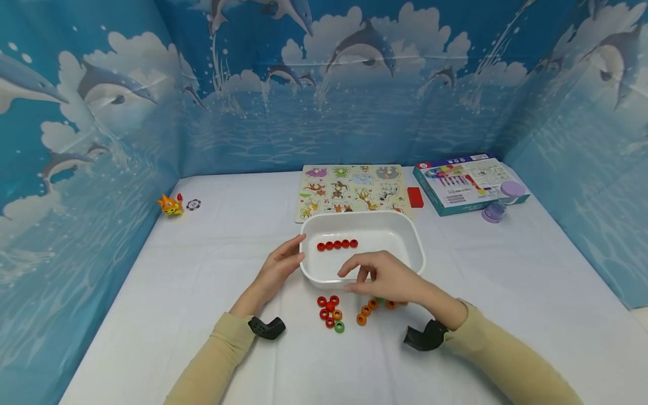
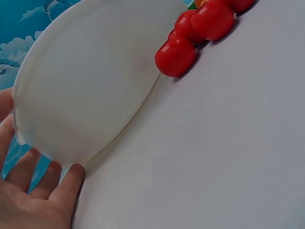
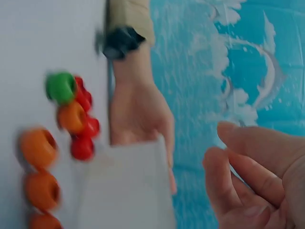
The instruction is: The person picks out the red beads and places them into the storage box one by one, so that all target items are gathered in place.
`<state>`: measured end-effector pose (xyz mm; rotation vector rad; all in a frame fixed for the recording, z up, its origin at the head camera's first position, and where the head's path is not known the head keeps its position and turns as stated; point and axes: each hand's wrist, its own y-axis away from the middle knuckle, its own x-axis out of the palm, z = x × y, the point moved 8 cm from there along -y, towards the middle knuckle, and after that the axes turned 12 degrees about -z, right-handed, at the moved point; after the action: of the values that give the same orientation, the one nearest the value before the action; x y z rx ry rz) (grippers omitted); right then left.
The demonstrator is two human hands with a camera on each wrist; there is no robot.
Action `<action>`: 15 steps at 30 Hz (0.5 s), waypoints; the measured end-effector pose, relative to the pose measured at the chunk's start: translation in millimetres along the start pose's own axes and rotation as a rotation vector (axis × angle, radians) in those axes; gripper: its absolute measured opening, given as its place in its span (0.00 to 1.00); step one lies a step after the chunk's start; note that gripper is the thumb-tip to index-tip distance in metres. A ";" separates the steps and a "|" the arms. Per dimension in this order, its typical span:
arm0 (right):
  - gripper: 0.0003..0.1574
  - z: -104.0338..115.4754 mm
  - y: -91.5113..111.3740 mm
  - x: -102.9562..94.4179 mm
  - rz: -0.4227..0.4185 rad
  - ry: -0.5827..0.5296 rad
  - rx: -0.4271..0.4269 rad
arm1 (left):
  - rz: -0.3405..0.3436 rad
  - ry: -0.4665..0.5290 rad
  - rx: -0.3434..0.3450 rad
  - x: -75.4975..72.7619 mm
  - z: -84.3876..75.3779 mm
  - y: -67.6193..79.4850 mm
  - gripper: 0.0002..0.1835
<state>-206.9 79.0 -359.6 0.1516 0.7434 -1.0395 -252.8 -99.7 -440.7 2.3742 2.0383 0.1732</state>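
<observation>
A white tray (image 1: 415,247) stands on the table with a row of several red beads (image 1: 337,244) inside it. My left hand (image 1: 275,273) touches the tray's left side with its fingers extended, and in the left wrist view these fingertips (image 2: 76,171) rest against the outer wall. Over the near rim hovers my right hand (image 1: 387,277), fingers bent and thumb apart from the index finger. Nothing shows between them in the right wrist view. In front of the tray lie red beads (image 1: 324,314), a green bead (image 1: 339,327) and orange beads (image 1: 361,319); my right hand partly hides others.
Behind the tray lies an animal puzzle board (image 1: 349,188), beside a red block (image 1: 415,197). A boxed set (image 1: 466,183) and purple-lidded tubs (image 1: 493,212) stand at the back right. An orange toy figure (image 1: 170,206) and a round chip (image 1: 193,205) lie far left.
</observation>
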 end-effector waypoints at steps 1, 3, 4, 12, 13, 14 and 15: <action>0.15 2.0 4.5 5.0 -0.009 -0.007 -0.007 | 0.001 0.001 0.002 0.2 0.0 -0.1 0.27; 0.16 4.5 12.6 14.5 -0.029 -0.011 -0.011 | 0.001 0.003 0.004 0.2 0.3 -0.3 0.27; 0.16 4.5 16.2 19.5 -0.036 -0.020 -0.007 | 0.001 0.003 0.006 0.2 0.4 -0.4 0.27; 0.16 -7.9 31.0 55.2 -0.100 -0.017 -0.008 | -0.009 0.008 0.011 -0.3 0.7 -0.4 0.26; 0.16 -10.0 31.7 57.8 -0.110 -0.003 -0.014 | -0.009 0.010 0.012 -0.2 0.7 -0.4 0.26; 0.16 -11.1 32.1 59.8 -0.123 0.012 -0.026 | -0.007 0.009 0.014 -0.2 0.8 -0.3 0.26; 0.17 -12.1 32.1 61.1 -0.137 0.030 -0.040 | -0.006 0.007 0.016 -0.1 0.8 -0.1 0.26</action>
<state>-168.5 56.7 -413.9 0.0826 0.8095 -1.1532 -252.9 -99.7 -441.6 2.3797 2.0571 0.1664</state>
